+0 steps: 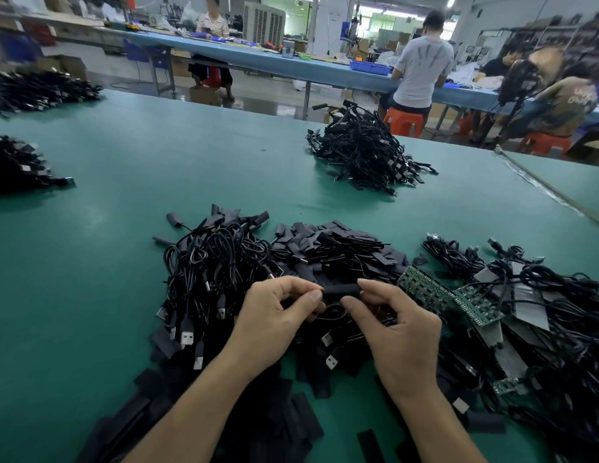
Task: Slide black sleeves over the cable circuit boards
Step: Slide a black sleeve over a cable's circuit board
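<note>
Between my two hands a black sleeve [340, 291] lies level above the pile. My left hand [274, 315] pinches its left end with thumb and forefinger. My right hand [396, 324] pinches its right end the same way. A thin black cable loop [331, 312] hangs under the sleeve; the circuit board inside is hidden. Loose flat black sleeves [341, 252] are heaped just beyond my hands. Green circuit boards [425, 289] lie bare to the right of the sleeve.
Black USB cables [211, 262] are heaped at the left of my hands and more cables [542, 312] at the right. A sleeved pile [361, 155] sits further back on the green table [124, 182]. Other people sit at a far bench.
</note>
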The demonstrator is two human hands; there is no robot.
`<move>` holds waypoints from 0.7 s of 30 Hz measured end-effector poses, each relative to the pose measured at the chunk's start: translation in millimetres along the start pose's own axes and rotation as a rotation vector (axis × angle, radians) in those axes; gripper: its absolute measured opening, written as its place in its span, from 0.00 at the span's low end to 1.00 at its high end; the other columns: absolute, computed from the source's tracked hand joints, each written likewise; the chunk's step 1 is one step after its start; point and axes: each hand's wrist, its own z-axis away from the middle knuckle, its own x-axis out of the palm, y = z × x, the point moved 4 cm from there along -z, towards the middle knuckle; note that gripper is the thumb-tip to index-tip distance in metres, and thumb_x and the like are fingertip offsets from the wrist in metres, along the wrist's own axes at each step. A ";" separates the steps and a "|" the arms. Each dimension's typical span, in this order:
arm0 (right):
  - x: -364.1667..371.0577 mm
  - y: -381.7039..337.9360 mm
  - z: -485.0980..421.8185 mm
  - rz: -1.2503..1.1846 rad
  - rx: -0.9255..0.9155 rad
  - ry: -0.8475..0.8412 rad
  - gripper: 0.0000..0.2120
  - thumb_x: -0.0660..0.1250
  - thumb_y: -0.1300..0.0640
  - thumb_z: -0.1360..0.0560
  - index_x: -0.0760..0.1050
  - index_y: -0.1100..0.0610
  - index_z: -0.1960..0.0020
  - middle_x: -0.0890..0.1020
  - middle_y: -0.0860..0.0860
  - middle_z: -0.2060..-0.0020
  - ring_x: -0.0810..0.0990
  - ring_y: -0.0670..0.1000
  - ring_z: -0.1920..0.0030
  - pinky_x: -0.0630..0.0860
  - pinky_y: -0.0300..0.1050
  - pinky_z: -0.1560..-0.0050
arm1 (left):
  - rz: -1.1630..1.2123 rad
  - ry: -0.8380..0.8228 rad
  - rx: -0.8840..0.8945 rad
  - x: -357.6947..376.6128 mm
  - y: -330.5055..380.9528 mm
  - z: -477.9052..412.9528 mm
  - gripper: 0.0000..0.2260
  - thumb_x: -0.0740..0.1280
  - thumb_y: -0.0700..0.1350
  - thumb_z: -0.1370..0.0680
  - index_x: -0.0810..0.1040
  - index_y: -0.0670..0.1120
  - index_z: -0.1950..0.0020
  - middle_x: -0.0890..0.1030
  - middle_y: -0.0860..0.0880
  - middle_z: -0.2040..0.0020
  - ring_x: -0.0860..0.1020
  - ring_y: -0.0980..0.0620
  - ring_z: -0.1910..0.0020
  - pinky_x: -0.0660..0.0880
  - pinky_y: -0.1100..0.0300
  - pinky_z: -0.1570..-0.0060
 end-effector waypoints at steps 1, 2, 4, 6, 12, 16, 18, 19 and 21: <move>0.4 -0.4 0.5 -0.004 0.008 0.008 0.16 0.79 0.58 0.33 0.81 0.47 0.47 0.84 0.42 0.60 0.83 0.39 0.58 0.76 0.29 0.55 | -0.004 0.006 0.003 0.3 0.0 0.0 0.07 0.71 0.38 0.22 0.84 0.49 0.55 0.86 0.51 0.61 0.84 0.56 0.62 0.78 0.66 0.59; 1.1 -0.4 1.0 -0.013 0.019 0.011 0.16 0.78 0.58 0.32 0.81 0.47 0.46 0.85 0.43 0.59 0.84 0.40 0.58 0.77 0.31 0.54 | -0.010 0.010 0.005 0.7 -0.2 0.1 0.06 0.71 0.39 0.22 0.84 0.49 0.55 0.86 0.51 0.62 0.84 0.56 0.62 0.78 0.66 0.59; 3.8 -0.5 1.9 -0.031 0.038 -0.009 0.17 0.76 0.56 0.30 0.81 0.49 0.43 0.85 0.44 0.57 0.84 0.42 0.57 0.79 0.35 0.53 | -0.025 0.018 0.004 1.4 -1.2 -0.1 0.06 0.71 0.39 0.22 0.84 0.50 0.55 0.86 0.51 0.62 0.84 0.55 0.62 0.79 0.64 0.58; 7.0 -0.9 2.9 -0.042 0.045 -0.043 0.18 0.74 0.54 0.30 0.81 0.52 0.40 0.85 0.44 0.57 0.83 0.44 0.56 0.80 0.38 0.53 | -0.037 0.030 0.001 1.8 -2.1 -0.1 0.06 0.71 0.39 0.22 0.84 0.50 0.55 0.86 0.51 0.62 0.84 0.54 0.62 0.80 0.63 0.58; 9.7 -0.8 3.8 -0.098 0.078 -0.036 0.17 0.73 0.54 0.29 0.81 0.51 0.41 0.85 0.43 0.58 0.82 0.41 0.58 0.75 0.30 0.56 | -0.050 0.039 0.008 1.8 -1.4 0.2 0.07 0.71 0.39 0.22 0.84 0.50 0.55 0.86 0.52 0.62 0.84 0.54 0.61 0.80 0.63 0.58; 5.9 1.8 0.1 -0.230 0.160 0.022 0.10 0.74 0.55 0.29 0.83 0.42 0.51 0.86 0.42 0.59 0.84 0.42 0.60 0.77 0.32 0.58 | -0.056 0.050 0.066 2.2 3.1 1.8 0.07 0.72 0.39 0.23 0.84 0.52 0.53 0.86 0.53 0.60 0.85 0.55 0.59 0.80 0.63 0.57; 1.8 3.3 -3.7 -0.289 0.193 0.054 0.13 0.75 0.60 0.28 0.84 0.42 0.55 0.86 0.45 0.61 0.84 0.44 0.62 0.79 0.34 0.59 | -0.093 0.050 0.128 3.4 7.7 3.4 0.08 0.72 0.41 0.23 0.84 0.54 0.50 0.86 0.56 0.57 0.84 0.56 0.58 0.79 0.65 0.57; -0.8 3.6 -6.0 -0.329 0.213 0.079 0.13 0.75 0.61 0.28 0.84 0.42 0.54 0.86 0.47 0.61 0.84 0.46 0.62 0.79 0.35 0.60 | -0.129 0.052 0.170 3.7 10.6 4.4 0.08 0.73 0.42 0.23 0.83 0.54 0.48 0.85 0.56 0.56 0.84 0.57 0.57 0.79 0.66 0.57; -6.5 3.7 -9.8 -0.443 0.262 0.141 0.10 0.74 0.58 0.29 0.84 0.43 0.55 0.86 0.49 0.61 0.84 0.46 0.62 0.79 0.34 0.59 | -0.263 0.056 0.298 4.0 18.0 4.7 0.05 0.72 0.42 0.22 0.84 0.48 0.48 0.84 0.56 0.53 0.83 0.58 0.53 0.78 0.66 0.54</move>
